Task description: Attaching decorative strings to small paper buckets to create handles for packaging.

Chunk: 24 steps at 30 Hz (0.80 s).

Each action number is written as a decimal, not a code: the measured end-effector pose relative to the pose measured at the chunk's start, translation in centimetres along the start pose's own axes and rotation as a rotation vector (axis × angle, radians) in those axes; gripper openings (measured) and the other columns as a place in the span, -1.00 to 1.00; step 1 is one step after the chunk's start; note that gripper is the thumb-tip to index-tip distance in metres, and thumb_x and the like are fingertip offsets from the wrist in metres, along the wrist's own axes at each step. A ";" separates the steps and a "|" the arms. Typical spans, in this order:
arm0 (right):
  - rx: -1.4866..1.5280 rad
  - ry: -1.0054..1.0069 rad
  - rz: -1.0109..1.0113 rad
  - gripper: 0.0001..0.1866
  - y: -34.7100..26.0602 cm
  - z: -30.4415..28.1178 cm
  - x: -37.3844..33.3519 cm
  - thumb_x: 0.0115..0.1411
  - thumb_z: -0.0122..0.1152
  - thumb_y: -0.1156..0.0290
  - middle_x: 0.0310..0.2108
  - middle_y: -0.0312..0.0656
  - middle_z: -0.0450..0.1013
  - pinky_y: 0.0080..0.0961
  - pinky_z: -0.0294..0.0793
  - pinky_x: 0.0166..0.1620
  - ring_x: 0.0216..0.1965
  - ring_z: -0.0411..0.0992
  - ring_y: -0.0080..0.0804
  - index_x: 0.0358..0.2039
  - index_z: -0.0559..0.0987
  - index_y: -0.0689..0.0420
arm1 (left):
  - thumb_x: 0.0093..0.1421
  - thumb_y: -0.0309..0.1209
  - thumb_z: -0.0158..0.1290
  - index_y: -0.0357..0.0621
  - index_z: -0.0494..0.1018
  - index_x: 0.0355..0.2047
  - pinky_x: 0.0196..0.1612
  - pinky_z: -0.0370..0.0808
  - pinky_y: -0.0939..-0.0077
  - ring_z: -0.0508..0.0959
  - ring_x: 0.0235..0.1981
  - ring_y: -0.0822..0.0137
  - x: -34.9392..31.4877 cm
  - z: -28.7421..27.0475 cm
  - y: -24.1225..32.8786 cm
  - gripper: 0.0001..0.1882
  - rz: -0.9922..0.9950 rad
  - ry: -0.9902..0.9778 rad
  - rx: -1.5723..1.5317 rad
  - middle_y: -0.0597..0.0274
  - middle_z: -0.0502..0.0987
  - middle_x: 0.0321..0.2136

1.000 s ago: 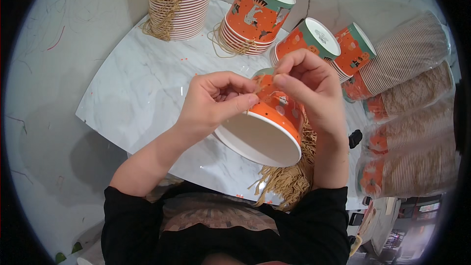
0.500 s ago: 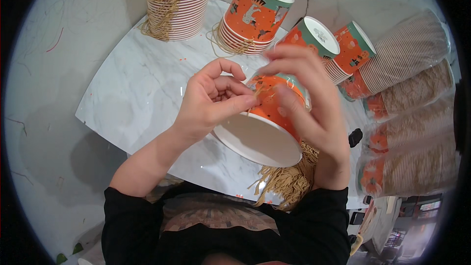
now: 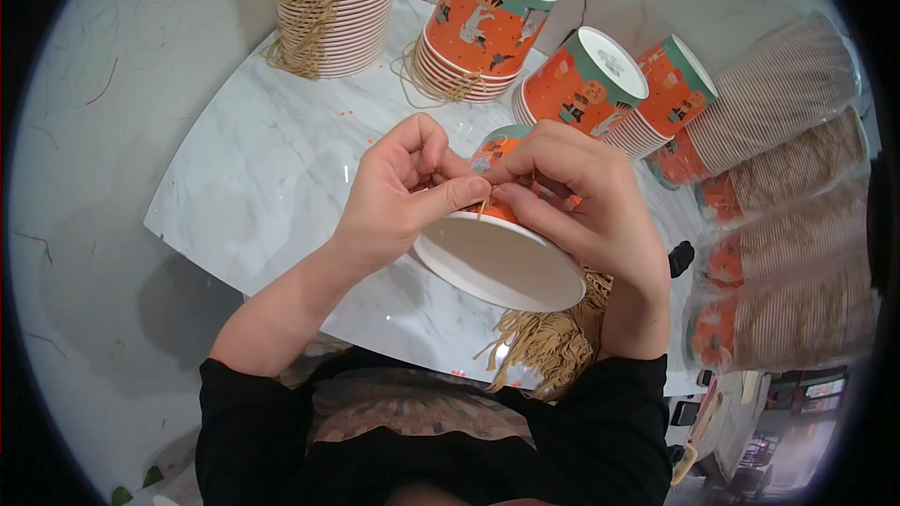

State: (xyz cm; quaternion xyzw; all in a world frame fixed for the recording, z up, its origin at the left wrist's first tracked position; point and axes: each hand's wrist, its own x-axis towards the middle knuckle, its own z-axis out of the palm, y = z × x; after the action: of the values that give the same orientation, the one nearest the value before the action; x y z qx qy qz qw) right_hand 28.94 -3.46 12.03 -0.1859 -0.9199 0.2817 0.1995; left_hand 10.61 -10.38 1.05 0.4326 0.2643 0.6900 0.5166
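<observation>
An orange and green paper bucket lies tilted on the table, its wide white mouth toward me. Just above its rim, my left hand pinches a tan cord between thumb and forefinger. My right hand meets it there, thumb and fingertips closed on the cord close to the left thumb. The fingers cover most of the bucket's printed side and the part of the cord between them. Beside my right forearm, a bundle of tan cords hangs over the table's near edge.
Several nested buckets with cords form a tall stack at the far left. A shorter stack and two more, one of them an orange bucket stack, stand along the far edge. Plastic-wrapped bucket sleeves lie at right on the marble-patterned table.
My right hand has come down and left from above the bucket, and its fingers have closed at the cord beside my left fingertips. My left hand has barely moved.
</observation>
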 end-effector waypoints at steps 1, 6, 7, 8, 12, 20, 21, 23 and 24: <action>-0.011 0.000 0.003 -0.90 -0.1 -0.1 -0.1 0.14 0.28 0.54 -0.42 -0.18 0.46 -0.48 0.51 -0.36 -0.43 0.51 -0.36 -0.30 0.61 0.22 | 0.22 -0.60 0.23 -0.05 0.15 -0.34 -0.26 0.48 0.69 0.58 -0.31 0.56 0.0 0.0 0.0 -0.61 0.000 -0.001 0.000 0.18 0.64 -0.36; -0.045 0.049 -0.068 -0.86 0.3 0.6 0.0 0.03 0.28 0.56 -0.44 -0.17 0.44 -0.47 0.53 -0.36 -0.45 0.51 -0.36 -0.35 0.57 0.26 | 0.22 -0.60 0.22 -0.04 0.13 -0.35 -0.27 0.40 0.69 0.56 -0.31 0.59 0.0 0.0 0.0 -0.60 0.002 -0.049 0.073 0.21 0.63 -0.36; -0.053 0.049 -0.081 -0.85 0.3 0.5 0.0 0.00 0.27 0.56 -0.45 -0.16 0.43 -0.47 0.53 -0.37 -0.46 0.51 -0.36 -0.37 0.56 0.27 | 0.22 -0.60 0.22 -0.04 0.13 -0.35 -0.27 0.40 0.69 0.56 -0.31 0.59 0.1 0.0 -0.1 -0.60 0.001 -0.050 0.073 0.21 0.63 -0.36; -0.053 0.050 -0.080 -0.85 0.5 0.5 -0.1 0.00 0.27 0.56 -0.45 -0.16 0.43 -0.47 0.53 -0.37 -0.46 0.51 -0.36 -0.37 0.56 0.27 | 0.22 -0.60 0.21 -0.03 0.12 -0.34 -0.27 0.39 0.68 0.55 -0.31 0.60 0.0 0.1 -0.1 -0.59 0.011 -0.058 0.071 0.21 0.63 -0.36; -0.034 0.072 -0.095 -0.86 1.1 -0.3 0.1 -0.01 0.26 0.57 -0.48 -0.17 0.44 -0.47 0.51 -0.37 -0.46 0.51 -0.36 -0.38 0.57 0.26 | 0.23 -0.60 0.19 -0.02 0.10 -0.32 -0.26 0.35 0.69 0.48 -0.34 0.62 0.0 -0.2 -0.4 -0.59 0.053 -0.073 0.084 0.21 0.62 -0.35; -0.010 0.080 -0.160 -0.89 1.6 -0.7 0.1 -0.02 0.27 0.61 -0.49 -0.25 0.42 -0.61 0.36 -0.42 -0.46 0.43 -0.55 -0.42 0.57 0.27 | 0.23 -0.60 0.17 -0.03 0.10 -0.28 -0.21 0.43 0.69 0.50 -0.31 0.56 0.0 -0.4 -0.2 -0.60 0.052 -0.084 0.106 0.15 0.56 -0.34; -0.010 0.079 -0.160 -0.89 1.6 -0.7 0.1 -0.02 0.27 0.61 -0.49 -0.25 0.42 -0.61 0.36 -0.42 -0.46 0.43 -0.55 -0.42 0.57 0.27 | 0.22 -0.60 0.17 -0.03 0.10 -0.28 -0.21 0.43 0.69 0.50 -0.31 0.56 -0.1 -0.4 -0.2 -0.60 0.051 -0.083 0.103 0.15 0.56 -0.34; -0.010 0.075 -0.158 -0.89 1.6 -0.7 0.2 0.00 0.30 0.60 -0.49 -0.24 0.42 -0.61 0.37 -0.41 -0.46 0.43 -0.53 -0.41 0.58 0.27 | 0.22 -0.61 0.17 -0.03 0.10 -0.28 -0.21 0.43 0.69 0.49 -0.32 0.57 -0.1 -0.4 -0.1 -0.60 0.048 -0.081 0.105 0.16 0.56 -0.35; -0.010 0.074 -0.159 -0.89 1.5 -0.8 0.2 0.00 0.30 0.60 -0.49 -0.24 0.42 -0.61 0.37 -0.41 -0.46 0.43 -0.53 -0.41 0.58 0.27 | 0.21 -0.62 0.16 -0.03 0.11 -0.28 -0.22 0.42 0.69 0.48 -0.32 0.57 0.0 -0.3 -0.1 -0.60 0.045 -0.080 0.107 0.17 0.56 -0.35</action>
State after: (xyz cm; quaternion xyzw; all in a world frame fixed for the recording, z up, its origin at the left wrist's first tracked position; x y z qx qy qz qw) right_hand 29.51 -1.86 11.80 -0.1236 -0.9252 0.2535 0.2540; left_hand 10.38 -10.36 0.78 0.4929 0.2701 0.6684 0.4871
